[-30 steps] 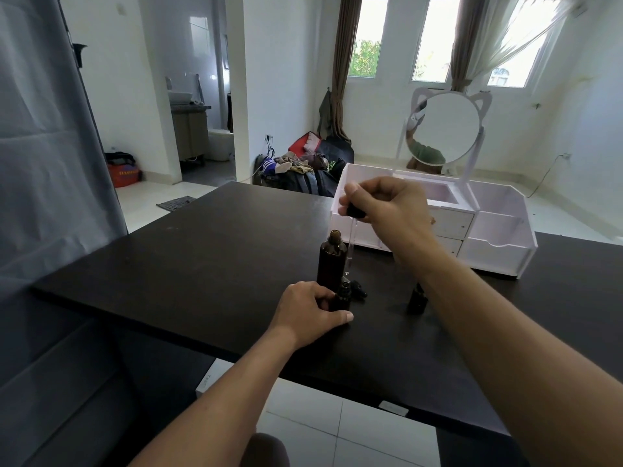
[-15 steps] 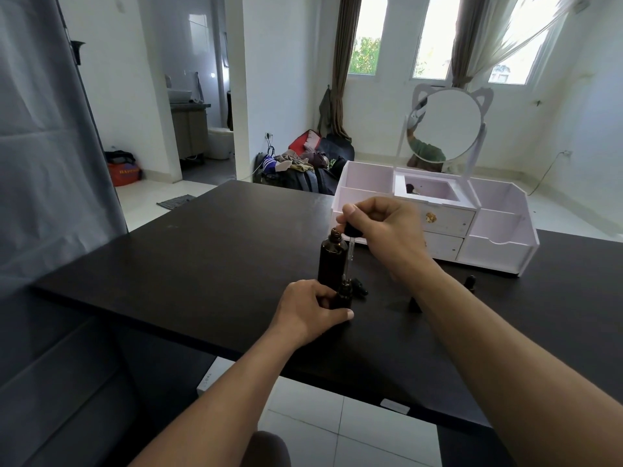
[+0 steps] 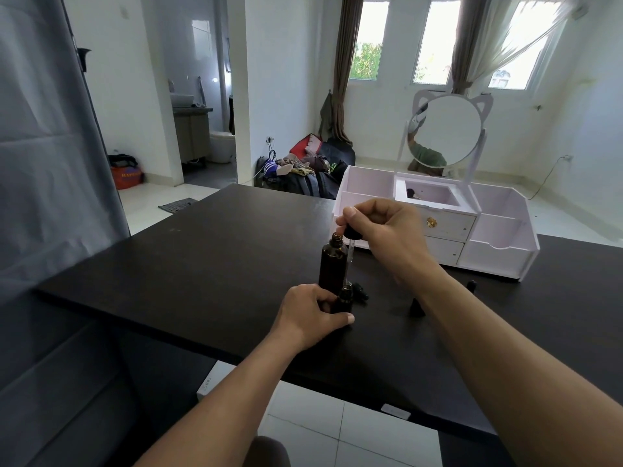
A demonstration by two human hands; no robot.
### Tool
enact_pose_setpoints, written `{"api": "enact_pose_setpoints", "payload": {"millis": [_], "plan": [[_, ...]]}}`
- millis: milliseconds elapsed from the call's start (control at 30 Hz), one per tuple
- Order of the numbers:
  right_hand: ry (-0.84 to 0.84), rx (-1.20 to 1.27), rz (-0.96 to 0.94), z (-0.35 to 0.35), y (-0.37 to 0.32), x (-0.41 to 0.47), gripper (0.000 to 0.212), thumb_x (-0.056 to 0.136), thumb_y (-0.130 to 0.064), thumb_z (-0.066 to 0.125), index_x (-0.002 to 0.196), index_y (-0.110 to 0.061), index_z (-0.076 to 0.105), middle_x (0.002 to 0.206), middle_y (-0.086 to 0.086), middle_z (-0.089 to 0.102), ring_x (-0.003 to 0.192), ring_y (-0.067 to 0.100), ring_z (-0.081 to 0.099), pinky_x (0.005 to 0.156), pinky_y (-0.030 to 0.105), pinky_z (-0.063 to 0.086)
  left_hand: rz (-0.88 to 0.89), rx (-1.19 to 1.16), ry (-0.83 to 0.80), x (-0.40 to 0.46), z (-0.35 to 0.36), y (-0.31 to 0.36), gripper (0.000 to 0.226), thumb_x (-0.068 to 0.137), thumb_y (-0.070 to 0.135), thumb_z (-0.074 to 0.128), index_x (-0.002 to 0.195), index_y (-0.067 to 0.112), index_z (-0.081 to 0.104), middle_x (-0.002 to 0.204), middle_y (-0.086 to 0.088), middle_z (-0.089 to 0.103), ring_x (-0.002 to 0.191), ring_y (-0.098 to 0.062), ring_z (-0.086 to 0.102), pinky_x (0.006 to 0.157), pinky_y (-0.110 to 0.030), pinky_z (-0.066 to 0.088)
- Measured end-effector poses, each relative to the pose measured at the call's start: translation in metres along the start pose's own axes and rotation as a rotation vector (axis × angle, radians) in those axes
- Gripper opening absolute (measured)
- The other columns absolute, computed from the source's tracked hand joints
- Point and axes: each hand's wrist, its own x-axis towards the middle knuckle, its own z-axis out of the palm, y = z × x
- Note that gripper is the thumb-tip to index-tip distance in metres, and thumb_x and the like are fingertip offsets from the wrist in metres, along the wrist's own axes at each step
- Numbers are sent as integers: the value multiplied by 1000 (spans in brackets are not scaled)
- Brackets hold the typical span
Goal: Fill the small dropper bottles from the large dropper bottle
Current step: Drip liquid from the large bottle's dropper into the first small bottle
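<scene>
The large dark dropper bottle [image 3: 333, 264] stands uncapped on the black table [image 3: 202, 264]. Right in front of it is a small dark dropper bottle [image 3: 344, 298], which my left hand [image 3: 310, 315] grips at its base. My right hand [image 3: 387, 234] pinches the black bulb of the dropper [image 3: 350, 244]; its glass tube points down into the small bottle's mouth. A small black cap [image 3: 360, 291] lies just right of the small bottle. Another small dark bottle [image 3: 415, 306] stands partly behind my right forearm, and a further small dark piece [image 3: 471, 285] sits beyond it.
A white vanity organiser [image 3: 499, 254] with drawers and a round cat-ear mirror [image 3: 445, 129] stands at the table's back right. A grey curtain [image 3: 40, 163] hangs at the left. The table's front edge is close to my arms, with white floor tiles below.
My right hand has come down with the dropper, from above the bottles to the mouth of the small bottle. My left hand has stayed on the small bottle.
</scene>
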Motion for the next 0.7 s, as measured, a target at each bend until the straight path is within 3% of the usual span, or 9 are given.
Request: {"api": "enact_pose_setpoints", "payload": {"millis": [133,267,367,533,700], "plan": [[-6,2,-7,-1,0,0,22,91,-14,67,70,-20,69,82,13,76,81,28,73,85,49,58,4,-14,7,0,1,0,37,71,45,80,98,20,75,83,6,64,74,-6,60,69,-23,50],[6,19,-17,-2,-7,4,12,91,-14,67,79,-13,71,85,13,75,81,26,74,83,42,60,7,-31,14,0,1,-1,36,71,44,81,96,20,75,79,10,61,70,-3,57,63,-16,41],[74,85,-28,-4,-17,13,11,91,-14,67,81,-13,70,86,13,75,81,28,74,81,38,60,-1,-41,13,0,1,-1,33,70,45,82,91,21,74,79,7,64,71,-5,59,66,-18,45],[192,106,-81,-3,-27,38,7,90,-17,69,85,-12,71,81,8,75,78,25,74,83,43,60,7,-21,9,1,2,-2,34,71,45,81,93,20,74,80,7,65,72,-5,60,68,-20,48],[206,78,-91,4,-25,53,9,90,-18,69,84,-12,71,82,9,75,78,25,74,83,46,60,-7,-7,1,1,2,-2,36,71,46,80,96,20,74,84,5,66,76,-7,61,70,-22,51]]}}
